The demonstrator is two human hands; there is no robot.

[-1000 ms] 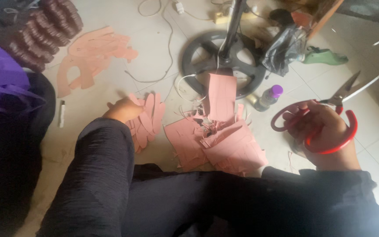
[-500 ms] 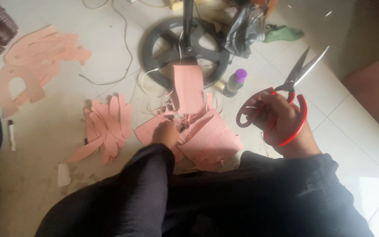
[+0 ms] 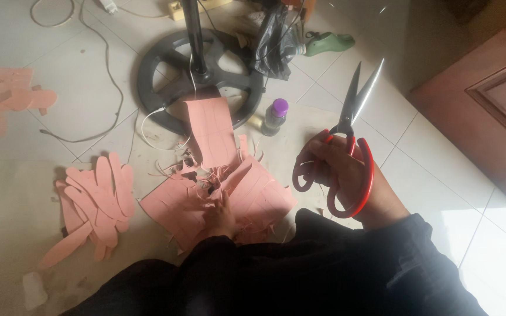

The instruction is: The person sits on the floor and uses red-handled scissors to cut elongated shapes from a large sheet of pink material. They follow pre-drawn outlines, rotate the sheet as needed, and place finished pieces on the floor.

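Observation:
My right hand (image 3: 346, 178) grips red-handled scissors (image 3: 346, 134), blades slightly parted and pointing up, away from me. My left hand (image 3: 221, 216) reaches into a heap of pink sheet scraps (image 3: 229, 193) on the tiled floor, fingertips touching a narrow pink strip that sticks up from the heap. A taller pink sheet (image 3: 209, 129) leans against the fan base behind the heap. To the left lies a pile of cut pink oval pieces (image 3: 98, 202). Both arms wear black sleeves.
A black round fan base (image 3: 197, 76) with its pole stands behind the scraps. A small bottle with a purple cap (image 3: 275, 116), a black plastic bag (image 3: 276, 41), a green shoe form (image 3: 329, 42), white cables (image 3: 109, 76), more pink cutouts (image 3: 1, 105) far left, a brown door (image 3: 487, 99) right.
My left hand moved from the pile of oval pieces rightward into the scrap heap. My view shifted closer and to the right. The scissors stay held up in my right hand.

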